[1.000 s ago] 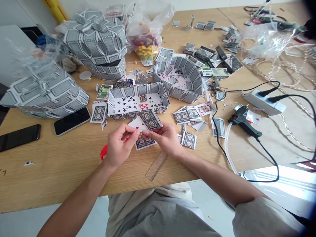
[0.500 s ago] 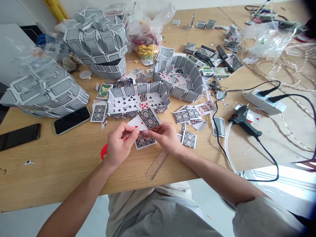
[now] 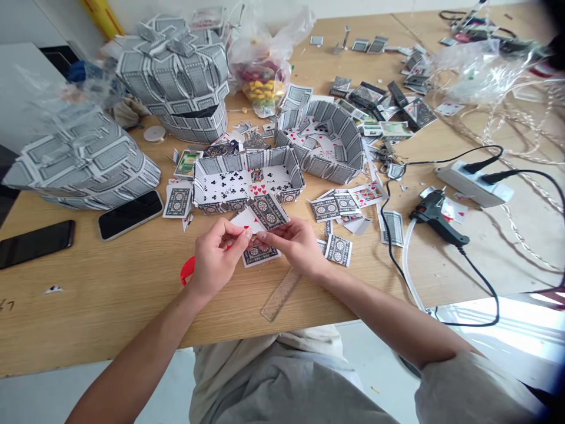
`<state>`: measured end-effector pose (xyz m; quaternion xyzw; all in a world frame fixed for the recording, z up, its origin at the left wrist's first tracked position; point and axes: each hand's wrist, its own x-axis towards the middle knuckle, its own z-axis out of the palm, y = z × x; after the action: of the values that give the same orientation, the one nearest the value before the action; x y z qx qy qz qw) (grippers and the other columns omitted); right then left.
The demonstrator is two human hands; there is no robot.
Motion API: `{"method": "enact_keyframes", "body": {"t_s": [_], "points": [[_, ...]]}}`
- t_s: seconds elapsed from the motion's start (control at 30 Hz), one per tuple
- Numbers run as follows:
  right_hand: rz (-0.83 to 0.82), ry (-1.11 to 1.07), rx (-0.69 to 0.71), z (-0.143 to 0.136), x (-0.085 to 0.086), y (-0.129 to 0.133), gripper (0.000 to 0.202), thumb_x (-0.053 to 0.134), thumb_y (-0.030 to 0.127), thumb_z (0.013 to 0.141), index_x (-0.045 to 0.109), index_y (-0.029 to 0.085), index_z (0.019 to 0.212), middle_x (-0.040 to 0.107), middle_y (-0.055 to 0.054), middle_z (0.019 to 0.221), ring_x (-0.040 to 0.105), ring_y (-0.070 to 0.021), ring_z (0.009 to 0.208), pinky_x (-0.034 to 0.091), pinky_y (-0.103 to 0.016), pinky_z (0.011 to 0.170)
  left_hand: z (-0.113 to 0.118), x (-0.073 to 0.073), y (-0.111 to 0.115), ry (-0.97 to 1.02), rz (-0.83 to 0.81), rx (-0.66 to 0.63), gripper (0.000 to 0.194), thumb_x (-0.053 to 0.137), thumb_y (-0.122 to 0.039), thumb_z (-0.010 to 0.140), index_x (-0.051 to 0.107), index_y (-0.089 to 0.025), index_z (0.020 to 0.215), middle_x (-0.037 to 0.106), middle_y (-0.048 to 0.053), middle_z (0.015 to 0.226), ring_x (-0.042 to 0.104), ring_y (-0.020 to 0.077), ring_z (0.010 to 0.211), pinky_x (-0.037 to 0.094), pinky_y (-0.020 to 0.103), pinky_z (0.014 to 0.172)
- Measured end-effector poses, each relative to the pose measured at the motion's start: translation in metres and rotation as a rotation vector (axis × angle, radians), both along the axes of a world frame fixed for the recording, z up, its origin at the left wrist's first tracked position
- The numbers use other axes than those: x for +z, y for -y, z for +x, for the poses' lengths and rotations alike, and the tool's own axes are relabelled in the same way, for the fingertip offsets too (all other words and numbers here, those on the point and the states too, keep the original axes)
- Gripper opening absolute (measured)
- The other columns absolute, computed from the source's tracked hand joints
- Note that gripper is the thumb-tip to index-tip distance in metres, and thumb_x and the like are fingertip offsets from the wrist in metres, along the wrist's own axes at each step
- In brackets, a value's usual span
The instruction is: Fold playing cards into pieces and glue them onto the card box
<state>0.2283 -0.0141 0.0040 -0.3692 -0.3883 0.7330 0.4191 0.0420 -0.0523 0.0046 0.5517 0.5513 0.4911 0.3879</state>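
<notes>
Both my hands meet over the table around a playing card [image 3: 270,211], bent so that part of its patterned back and part of its white face show. My left hand [image 3: 219,252] pinches its left end between thumb and fingers. On the other end, my right hand [image 3: 300,244] grips the lower edge with the thumb on top. Beneath them lies another patterned card [image 3: 261,255]. Red handles [image 3: 188,271] stick out beside my left hand. A clear ruler [image 3: 281,295] lies below my right wrist. Just beyond stands an oblong tray made of cards [image 3: 207,184].
A rounded card box [image 3: 320,164] and loose cards [image 3: 326,208] lie farther right. At right are a glue gun [image 3: 436,219], its cables and a power strip [image 3: 474,182]. Two phones [image 3: 130,215] and large card-built baskets [image 3: 174,73] occupy the left.
The hands and the bent card stay almost in place. The whole view has shifted very slightly; nothing was picked up or let go.
</notes>
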Motion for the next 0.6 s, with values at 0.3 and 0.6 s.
{"method": "enact_keyframes", "body": {"t_s": [0.3, 0.6], "points": [[-0.022, 0.012, -0.002, -0.0009, 0.0025, 0.0006, 0.044, 0.103, 0.043, 0.062, 0.079, 0.018, 0.089, 0.083, -0.006, 0.086, 0.079, -0.0237, 0.078, 0.067, -0.038, 0.080, 0.0023, 0.0043, 0.0007, 0.014, 0.000, -0.011, 0.023, 0.078, -0.037, 0.096, 0.063, -0.022, 0.087, 0.078, 0.001, 0.077, 0.078, 0.0176, 0.067, 0.065, 0.028, 0.064], [-0.072, 0.028, -0.011, 0.0050, -0.0027, -0.0071, 0.033, 0.100, 0.040, 0.065, 0.082, 0.016, 0.079, 0.081, -0.006, 0.079, 0.074, -0.0205, 0.068, 0.065, -0.036, 0.074, 0.0005, 0.0100, -0.0034, 0.090, -0.010, -0.074, 0.027, 0.073, -0.040, 0.098, 0.059, -0.023, 0.112, 0.075, 0.003, 0.090, 0.078, 0.0185, 0.075, 0.066, 0.031, 0.072]]}}
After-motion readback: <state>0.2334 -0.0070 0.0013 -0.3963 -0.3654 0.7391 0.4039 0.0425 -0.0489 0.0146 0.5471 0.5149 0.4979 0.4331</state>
